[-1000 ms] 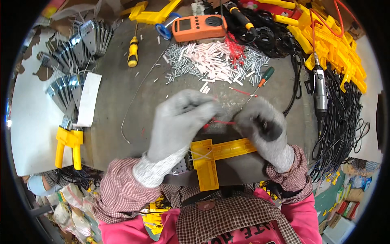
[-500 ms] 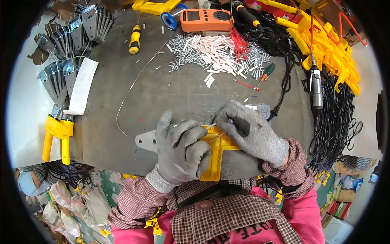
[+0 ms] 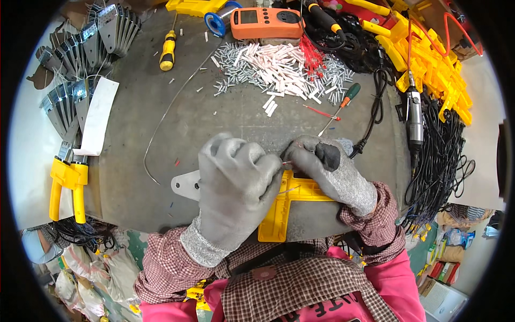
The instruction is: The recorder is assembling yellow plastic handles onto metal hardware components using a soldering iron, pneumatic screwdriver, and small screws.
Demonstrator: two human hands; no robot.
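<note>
Both hands wear grey gloves and meet over a yellow plastic housing (image 3: pixel 274 221). My left hand (image 3: pixel 236 174) is closed, its back turned up and its thumb and finger pinched. My right hand (image 3: pixel 327 166) pinches from the other side, its fingertips almost touching the left's. Between them shows a short bit of thin wire (image 3: pixel 288 162); its ends are hidden by the gloves. Another thin pale wire (image 3: pixel 289 190) lies across the housing's open inside. A flat grey metal plate (image 3: pixel 185 185) with holes sticks out left from under my left hand.
Screws and white sleeves (image 3: pixel 273 64) lie heaped before an orange meter (image 3: pixel 266 23). A green-handled screwdriver (image 3: pixel 343 102), a yellow screwdriver (image 3: pixel 168 51) and a long bent wire (image 3: pixel 163 115) lie around. Yellow housings (image 3: pixel 429 64), a hanging power driver (image 3: pixel 414 118) and black cables are at right; metal plates (image 3: pixel 67 104) at left.
My left hand has turned over so its back faces up, and its fingers have closed in against the right's. The right fingertips have come down slightly. The whole view has shifted a little.
</note>
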